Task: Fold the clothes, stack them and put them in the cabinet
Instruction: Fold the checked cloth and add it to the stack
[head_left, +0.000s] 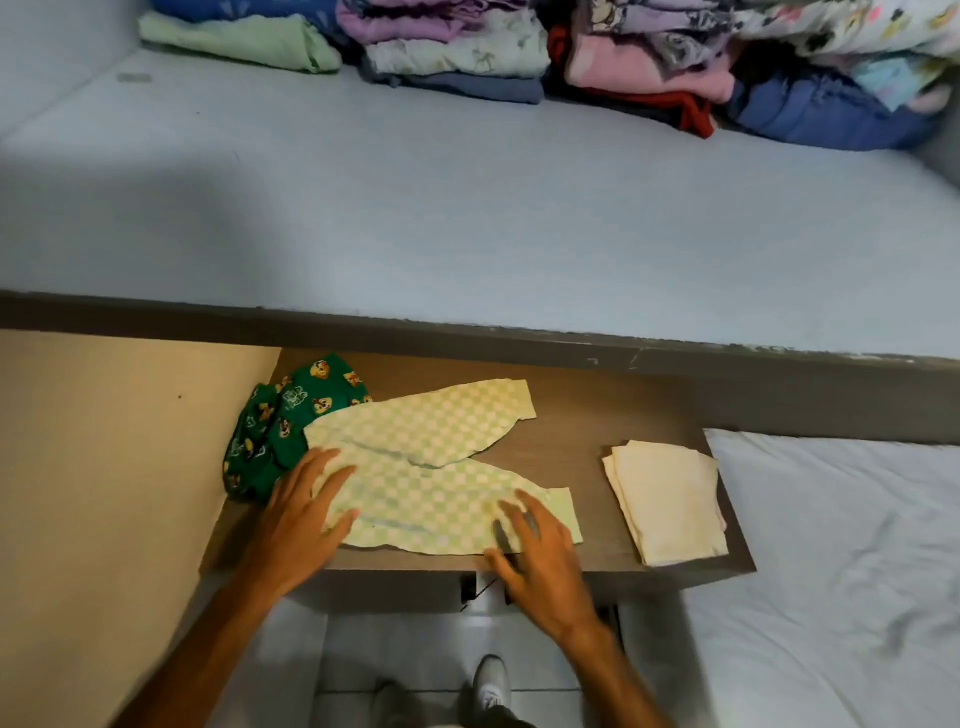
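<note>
Pale green checked trousers (431, 467) lie spread on a brown wooden surface (597, 421), their two legs pointing right. My left hand (301, 514) rests flat on the waist end, fingers apart. My right hand (540, 556) lies flat on the near leg by its cuff, fingers spread. A crumpled dark green cartoon-print garment (283, 421) sits just left of the trousers, partly under them. A folded cream cloth (667, 501) lies at the surface's right end.
Piles of folded clothes (467, 47) line the far side of a light blue mattress (467, 218). A second mattress with a white sheet (841, 571) is at the right. A beige wall (104, 467) stands left. My shoe (491, 680) is on the tiled floor.
</note>
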